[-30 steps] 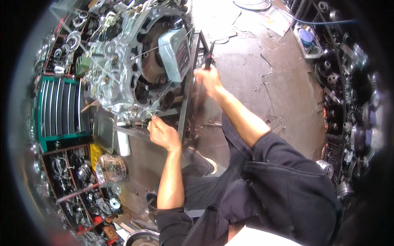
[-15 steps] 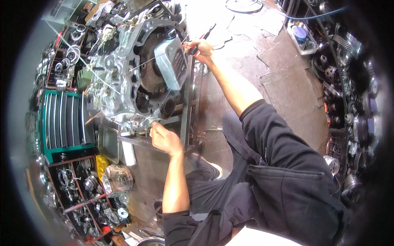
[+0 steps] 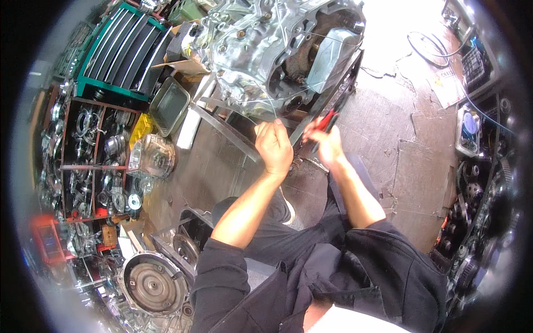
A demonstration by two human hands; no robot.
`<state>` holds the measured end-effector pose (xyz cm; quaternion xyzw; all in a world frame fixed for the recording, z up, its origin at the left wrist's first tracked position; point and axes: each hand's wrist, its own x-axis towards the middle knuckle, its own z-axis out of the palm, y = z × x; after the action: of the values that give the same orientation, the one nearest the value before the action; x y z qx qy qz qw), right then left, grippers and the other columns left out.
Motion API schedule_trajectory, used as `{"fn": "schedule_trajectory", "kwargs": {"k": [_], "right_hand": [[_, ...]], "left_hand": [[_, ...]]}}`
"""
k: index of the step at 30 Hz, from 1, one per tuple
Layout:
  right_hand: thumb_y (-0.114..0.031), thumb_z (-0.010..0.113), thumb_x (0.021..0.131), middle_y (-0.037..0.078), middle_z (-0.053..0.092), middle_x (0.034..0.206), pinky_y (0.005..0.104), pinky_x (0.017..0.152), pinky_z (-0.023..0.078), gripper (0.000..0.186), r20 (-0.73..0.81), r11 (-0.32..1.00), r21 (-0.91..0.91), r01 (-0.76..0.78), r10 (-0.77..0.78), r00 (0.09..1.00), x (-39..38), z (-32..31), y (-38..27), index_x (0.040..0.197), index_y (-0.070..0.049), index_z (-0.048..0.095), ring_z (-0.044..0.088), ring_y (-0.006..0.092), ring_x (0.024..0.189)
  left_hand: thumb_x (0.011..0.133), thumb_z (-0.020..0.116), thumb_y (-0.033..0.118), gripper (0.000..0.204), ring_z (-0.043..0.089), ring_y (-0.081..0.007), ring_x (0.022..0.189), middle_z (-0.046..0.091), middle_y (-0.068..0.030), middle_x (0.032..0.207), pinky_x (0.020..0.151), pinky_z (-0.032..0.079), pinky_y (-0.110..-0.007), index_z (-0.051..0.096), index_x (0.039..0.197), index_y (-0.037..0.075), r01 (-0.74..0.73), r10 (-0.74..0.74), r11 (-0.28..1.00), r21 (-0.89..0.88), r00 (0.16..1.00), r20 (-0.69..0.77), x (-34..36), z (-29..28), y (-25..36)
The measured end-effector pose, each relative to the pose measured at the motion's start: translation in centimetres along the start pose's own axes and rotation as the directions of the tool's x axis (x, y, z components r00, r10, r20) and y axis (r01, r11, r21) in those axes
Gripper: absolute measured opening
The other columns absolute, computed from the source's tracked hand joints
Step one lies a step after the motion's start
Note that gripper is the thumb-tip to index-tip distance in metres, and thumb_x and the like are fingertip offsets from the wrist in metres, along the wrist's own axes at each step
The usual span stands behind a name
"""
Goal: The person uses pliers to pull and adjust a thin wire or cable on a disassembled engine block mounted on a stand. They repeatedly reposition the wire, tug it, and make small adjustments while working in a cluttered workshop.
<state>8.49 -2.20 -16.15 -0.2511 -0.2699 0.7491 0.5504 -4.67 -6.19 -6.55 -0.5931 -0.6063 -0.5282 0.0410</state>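
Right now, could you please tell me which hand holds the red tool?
The right hand, which grips the red tool; the left hand instead pinches a thin strand.

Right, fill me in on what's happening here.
A person is working bare-handed at a metal transmission casing, which sits on a metal frame stand. The left hand appears to pinch a thin wire just below the casing's lower edge. The right hand, beside it, holds a red-and-black hand tool, too blurred to identify exactly. A grey bottle is lodged at the casing's open end.
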Motion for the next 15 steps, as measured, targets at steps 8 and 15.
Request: {"fn": "schedule_trajectory", "kwargs": {"k": [8, 15], "right_hand": [[-0.001, 0.068, 0.085, 0.021, 0.071, 0.118, 0.0328, 0.086, 0.051, 0.023, 0.288, 0.985, 0.163, -0.049, 0.000, 0.958, 0.4, 6.1, -2.0, 0.102, -0.009, 0.055, 0.069, 0.0229, 0.100], [0.003, 0.064, 0.087, 0.019, 0.071, 0.099, 0.0412, 0.086, 0.055, 0.021, 0.125, 0.952, 0.273, -0.134, 0.103, 0.987, 1.3, 8.7, -3.7, 0.100, -0.006, 0.052, 0.070, 0.0303, 0.092]], "left_hand": [[0.098, 0.058, 0.002, 0.033, 0.049, -0.0291, 0.062, 0.052, -0.0120, 0.064, 0.065, 0.039, -0.041, 0.052, 0.066, 0.002, -0.097, 0.097, 0.995, -0.003, 0.995, 0.030, -0.4, -0.6, -0.6], [0.096, 0.059, 0.001, 0.021, 0.054, -0.0314, 0.064, 0.060, -0.0132, 0.071, 0.066, 0.041, -0.042, 0.062, 0.075, 0.000, -0.149, 0.150, 0.989, -0.010, 0.987, 0.054, -0.3, -0.8, -1.0]]}}
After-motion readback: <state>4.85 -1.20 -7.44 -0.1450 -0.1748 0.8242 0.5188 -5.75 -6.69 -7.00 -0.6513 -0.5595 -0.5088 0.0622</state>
